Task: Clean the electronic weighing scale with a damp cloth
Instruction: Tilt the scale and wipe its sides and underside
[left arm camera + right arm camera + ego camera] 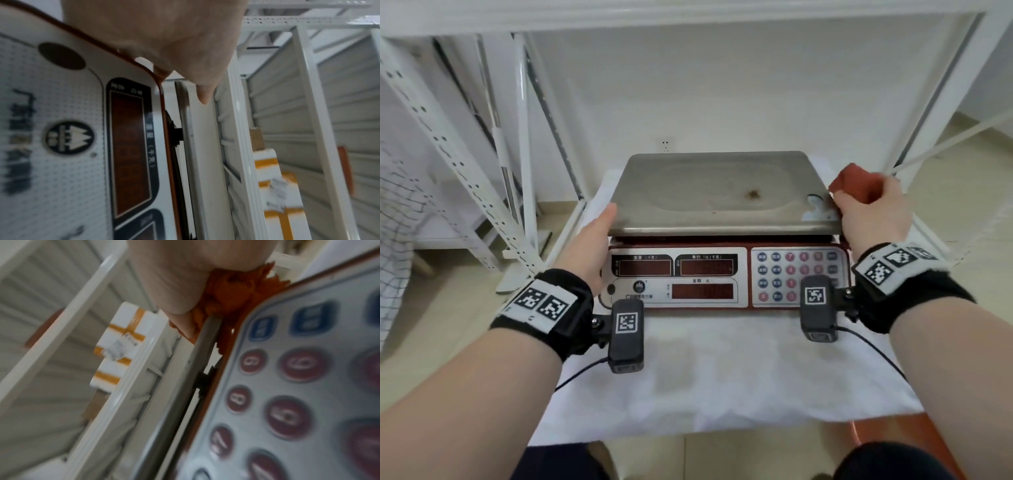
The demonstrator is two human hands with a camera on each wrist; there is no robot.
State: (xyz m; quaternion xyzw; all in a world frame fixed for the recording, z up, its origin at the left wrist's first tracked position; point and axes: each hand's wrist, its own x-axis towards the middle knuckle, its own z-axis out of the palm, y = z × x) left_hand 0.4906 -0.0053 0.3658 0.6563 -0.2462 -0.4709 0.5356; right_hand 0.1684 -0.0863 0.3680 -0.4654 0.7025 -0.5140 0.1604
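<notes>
Both wrist views blur; right hand (873, 209) hides most of cloth (854, 181).

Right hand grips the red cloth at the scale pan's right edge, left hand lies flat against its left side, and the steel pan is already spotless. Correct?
Not quite. The pan is not spotless: the head view shows a brown stain near its centre. The rest holds: right hand grips the red cloth at the right edge, left hand flat against the left side.

One scale (722, 219), one red cloth (854, 181), two hands (592, 240), three displays (702, 291)
</notes>
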